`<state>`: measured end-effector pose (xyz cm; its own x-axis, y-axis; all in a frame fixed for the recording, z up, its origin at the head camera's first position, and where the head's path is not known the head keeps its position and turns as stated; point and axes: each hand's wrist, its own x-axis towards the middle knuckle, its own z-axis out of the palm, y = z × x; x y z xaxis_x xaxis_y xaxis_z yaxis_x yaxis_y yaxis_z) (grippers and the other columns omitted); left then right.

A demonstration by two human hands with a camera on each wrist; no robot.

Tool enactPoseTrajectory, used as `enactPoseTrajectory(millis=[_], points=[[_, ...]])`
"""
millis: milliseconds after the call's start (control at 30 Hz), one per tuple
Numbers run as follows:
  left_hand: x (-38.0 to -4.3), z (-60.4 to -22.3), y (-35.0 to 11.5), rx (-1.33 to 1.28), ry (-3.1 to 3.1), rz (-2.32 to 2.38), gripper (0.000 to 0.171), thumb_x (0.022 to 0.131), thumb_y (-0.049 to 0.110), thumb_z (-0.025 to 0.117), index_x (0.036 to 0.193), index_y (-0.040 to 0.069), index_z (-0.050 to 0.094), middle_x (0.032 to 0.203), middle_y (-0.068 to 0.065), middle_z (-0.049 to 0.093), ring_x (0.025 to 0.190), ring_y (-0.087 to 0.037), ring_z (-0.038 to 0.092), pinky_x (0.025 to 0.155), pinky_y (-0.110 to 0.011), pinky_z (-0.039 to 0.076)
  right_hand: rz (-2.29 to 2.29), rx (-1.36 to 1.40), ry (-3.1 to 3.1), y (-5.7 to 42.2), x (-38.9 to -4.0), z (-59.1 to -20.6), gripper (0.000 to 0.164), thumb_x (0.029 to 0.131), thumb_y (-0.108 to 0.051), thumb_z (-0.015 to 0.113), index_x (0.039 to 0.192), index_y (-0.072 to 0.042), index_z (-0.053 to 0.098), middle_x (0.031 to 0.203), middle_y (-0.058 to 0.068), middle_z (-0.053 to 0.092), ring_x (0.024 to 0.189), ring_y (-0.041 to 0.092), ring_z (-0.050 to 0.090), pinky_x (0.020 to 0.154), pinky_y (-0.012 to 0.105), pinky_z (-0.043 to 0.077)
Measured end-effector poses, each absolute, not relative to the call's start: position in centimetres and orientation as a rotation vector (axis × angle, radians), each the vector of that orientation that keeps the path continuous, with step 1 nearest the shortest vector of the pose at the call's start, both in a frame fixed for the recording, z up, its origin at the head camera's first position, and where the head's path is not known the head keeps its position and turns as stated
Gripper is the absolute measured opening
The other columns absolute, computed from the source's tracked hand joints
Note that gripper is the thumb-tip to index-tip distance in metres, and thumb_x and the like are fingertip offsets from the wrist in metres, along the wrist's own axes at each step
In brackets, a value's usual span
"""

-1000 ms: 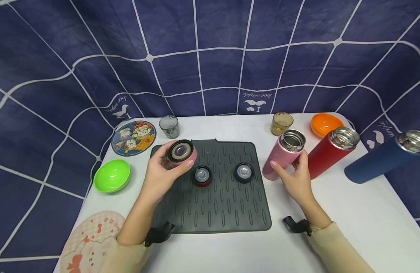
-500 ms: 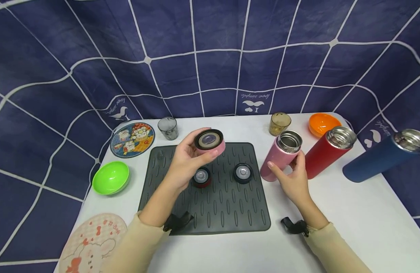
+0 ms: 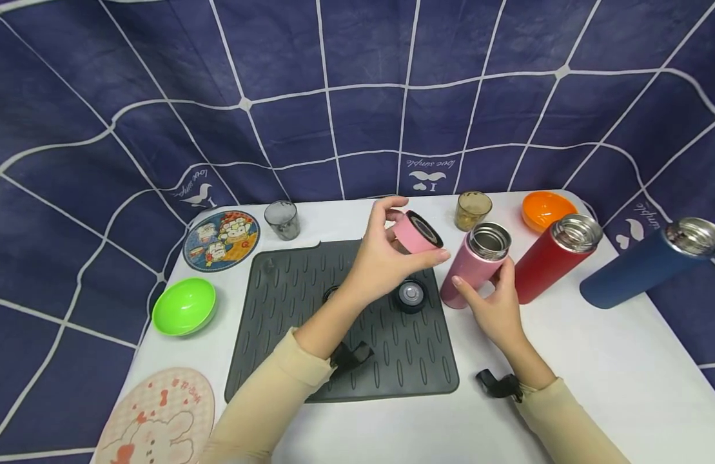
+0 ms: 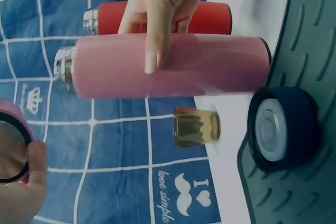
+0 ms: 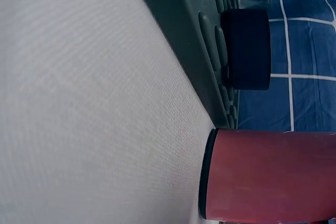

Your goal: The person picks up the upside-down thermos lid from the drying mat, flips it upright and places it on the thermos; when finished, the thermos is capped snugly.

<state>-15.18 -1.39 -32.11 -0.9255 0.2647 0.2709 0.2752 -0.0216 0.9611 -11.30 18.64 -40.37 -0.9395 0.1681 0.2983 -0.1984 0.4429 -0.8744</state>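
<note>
My left hand (image 3: pixel 386 261) pinches a pink bottle cap (image 3: pixel 414 233) between thumb and fingers, its dark underside tilted toward the right. The cap is in the air above the mat's far right part, left of the pink thermos bottle (image 3: pixel 473 265). With its steel mouth uncovered, that bottle stands on the table while my right hand (image 3: pixel 499 312) grips it from the right side. In the left wrist view, the right thumb lies across the pink bottle (image 4: pixel 210 66). The right wrist view holds the bottle's lower part (image 5: pixel 273 177), without the hand.
A dark blue cap (image 3: pixel 411 295) rests on the grey mat (image 3: pixel 403 367); another cap is mostly hidden behind my left arm. Uncapped red (image 3: pixel 557 258) and blue (image 3: pixel 641 267) bottles stand right. An amber glass (image 3: pixel 472 211), orange bowl (image 3: pixel 545 211), grey glass (image 3: pixel 282 220) and green bowl (image 3: pixel 185 307) surround the mat.
My left hand has carried the pink cap rightward toward the pink bottle, turning its underside from facing up to facing right. The right hand keeps its grip on the bottle.
</note>
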Motion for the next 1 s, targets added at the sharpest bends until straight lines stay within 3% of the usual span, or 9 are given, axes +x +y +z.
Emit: enactPoseTrajectory(millis=[100, 367, 533, 700, 1000], points=[[-15.8, -31.9, 0.0, -0.623, -2.288, -1.969, 0.083, 0.063, 0.027, 0.088, 0.126, 0.019, 0.035, 0.116, -0.001, 0.041, 0.084, -0.012, 0.06, 0.071, -0.029, 0.056, 1.496, 0.025, -2.37, 18.6, -11.3, -40.4, 0.076, 0.08, -0.009, 0.074, 0.14, -0.006, 0.026, 0.132, 0.007, 0.046, 0.116, 0.008, 0.047, 0.1, 0.016, 0.036], [-17.0, -32.1, 2.7, -0.738, -2.436, -1.551, 0.073, 0.063, 0.042, 0.086, 0.123, 0.022, 0.05, 0.118, 0.004, 0.046, 0.099, -0.005, 0.048, 0.081, -0.019, 0.049, 1.505, 0.055, -2.359, 18.7, -11.3, -40.6, 0.075, 0.081, -0.008, 0.072, 0.141, -0.01, 0.026, 0.133, 0.005, 0.045, 0.114, -0.003, 0.044, 0.1, 0.015, 0.036], [-17.4, -32.1, 4.2, -0.773, -2.508, -1.511, 0.082, 0.063, 0.047, 0.084, 0.131, 0.025, 0.044, 0.119, 0.005, 0.046, 0.108, -0.004, 0.045, 0.088, -0.018, 0.046, 1.487, 0.071, -2.352, 18.8, -11.4, -40.7, 0.075, 0.08, -0.007, 0.072, 0.14, -0.01, 0.027, 0.133, 0.005, 0.045, 0.115, -0.006, 0.042, 0.1, 0.014, 0.034], [-17.5, -32.3, 5.1, -0.777, -2.478, -1.533, 0.091, 0.064, 0.043, 0.085, 0.137, 0.024, 0.034, 0.118, 0.006, 0.049, 0.11, -0.005, 0.043, 0.089, -0.018, 0.044, 1.494, 0.06, -2.351, 18.8, -11.4, -40.8, 0.075, 0.08, -0.006, 0.072, 0.14, -0.009, 0.027, 0.132, 0.006, 0.045, 0.115, -0.004, 0.042, 0.1, 0.014, 0.034], [-17.4, -32.6, 6.1, -0.844, -2.429, -1.511, 0.086, 0.068, 0.033, 0.083, 0.138, 0.023, 0.033, 0.128, 0.007, 0.054, 0.113, -0.007, 0.038, 0.088, -0.017, 0.041, 1.516, 0.083, -2.326, 19.1, -11.8, -41.8, 0.082, 0.079, -0.003, 0.072, 0.144, -0.014, 0.023, 0.135, 0.006, 0.043, 0.117, -0.003, 0.041, 0.099, 0.012, 0.033]])
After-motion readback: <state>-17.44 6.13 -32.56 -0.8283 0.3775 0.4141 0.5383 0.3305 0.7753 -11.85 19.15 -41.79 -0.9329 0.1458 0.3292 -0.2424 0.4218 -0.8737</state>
